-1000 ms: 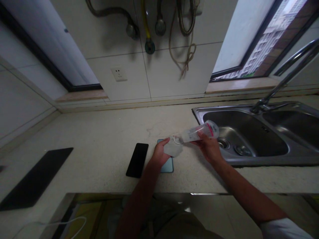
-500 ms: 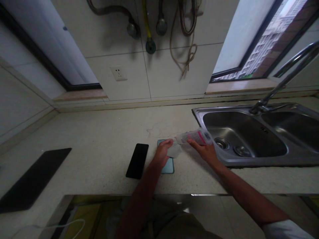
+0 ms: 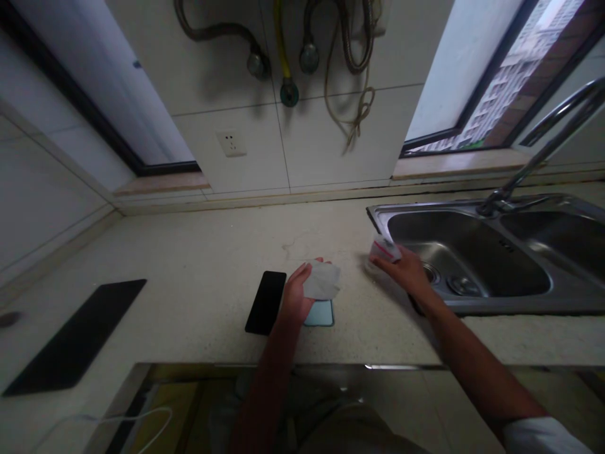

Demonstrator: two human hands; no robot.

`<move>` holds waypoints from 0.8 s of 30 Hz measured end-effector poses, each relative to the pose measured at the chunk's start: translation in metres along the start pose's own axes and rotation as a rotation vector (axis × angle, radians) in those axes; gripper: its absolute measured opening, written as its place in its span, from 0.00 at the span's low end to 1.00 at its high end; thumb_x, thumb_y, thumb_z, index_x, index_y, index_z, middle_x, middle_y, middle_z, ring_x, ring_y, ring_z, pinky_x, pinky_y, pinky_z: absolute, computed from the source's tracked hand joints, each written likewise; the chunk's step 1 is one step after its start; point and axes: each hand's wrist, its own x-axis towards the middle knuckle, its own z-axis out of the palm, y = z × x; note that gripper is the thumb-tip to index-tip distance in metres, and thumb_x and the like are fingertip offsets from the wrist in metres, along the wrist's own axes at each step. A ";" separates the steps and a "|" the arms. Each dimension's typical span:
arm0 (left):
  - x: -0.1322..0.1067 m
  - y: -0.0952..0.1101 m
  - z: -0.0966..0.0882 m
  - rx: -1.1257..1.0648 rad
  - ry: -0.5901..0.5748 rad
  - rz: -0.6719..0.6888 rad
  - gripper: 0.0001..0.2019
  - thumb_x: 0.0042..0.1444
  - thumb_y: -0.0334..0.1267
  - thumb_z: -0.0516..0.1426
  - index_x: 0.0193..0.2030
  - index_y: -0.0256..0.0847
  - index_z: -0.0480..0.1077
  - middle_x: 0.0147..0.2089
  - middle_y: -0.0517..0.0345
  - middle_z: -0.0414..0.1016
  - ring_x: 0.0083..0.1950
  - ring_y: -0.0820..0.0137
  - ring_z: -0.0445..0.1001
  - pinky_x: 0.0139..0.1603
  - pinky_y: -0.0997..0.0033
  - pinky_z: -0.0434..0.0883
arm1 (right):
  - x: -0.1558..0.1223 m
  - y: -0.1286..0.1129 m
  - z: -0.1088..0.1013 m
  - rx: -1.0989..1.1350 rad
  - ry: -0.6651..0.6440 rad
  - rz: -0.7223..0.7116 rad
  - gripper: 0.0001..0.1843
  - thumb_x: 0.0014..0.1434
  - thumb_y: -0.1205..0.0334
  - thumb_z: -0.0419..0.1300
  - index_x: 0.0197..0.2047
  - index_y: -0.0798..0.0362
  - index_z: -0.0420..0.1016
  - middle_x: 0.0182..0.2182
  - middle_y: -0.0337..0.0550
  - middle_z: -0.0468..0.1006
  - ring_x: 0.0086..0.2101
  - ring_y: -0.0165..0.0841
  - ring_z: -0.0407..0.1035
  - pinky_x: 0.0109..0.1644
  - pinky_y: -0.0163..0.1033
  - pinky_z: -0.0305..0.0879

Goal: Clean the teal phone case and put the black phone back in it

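My left hand (image 3: pixel 297 296) is closed on a thin white wipe (image 3: pixel 322 281), its thumb resting on the near edge of the sheet. Under the wipe, partly hidden, lies a light-blue phone or phone case (image 3: pixel 320 313) on the counter. A black phone (image 3: pixel 266 303) lies just left of my left wrist. My right hand (image 3: pixel 404 268) grips a see-through plastic packet (image 3: pixel 385 248) with a pink stripe, above the counter by the sink's left edge. Wipe and packet are apart.
A steel double sink (image 3: pixel 472 306) with a tall faucet (image 3: pixel 510 195) takes up the right side. On the left lies a dark flat mat or board (image 3: pixel 80 340). A white cable (image 3: pixel 127 416) hangs at lower left. Hoses, a socket (image 3: pixel 231 144) and a tied cord (image 3: pixel 362 113) are on the wall.
My right hand has moved right with the packet, away from my left hand. The wipe now lies spread in my left hand, separate from the packet. The view has shifted slightly.
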 end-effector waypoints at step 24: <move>-0.049 -0.023 0.010 0.132 0.037 0.052 0.18 0.47 0.47 0.67 0.42 0.38 0.79 0.43 0.47 0.81 0.53 0.54 0.76 0.53 0.61 0.71 | -0.073 -0.059 0.051 0.489 -0.647 -0.107 0.21 0.58 0.49 0.64 0.50 0.53 0.78 0.41 0.44 0.82 0.35 0.34 0.74 0.37 0.38 0.71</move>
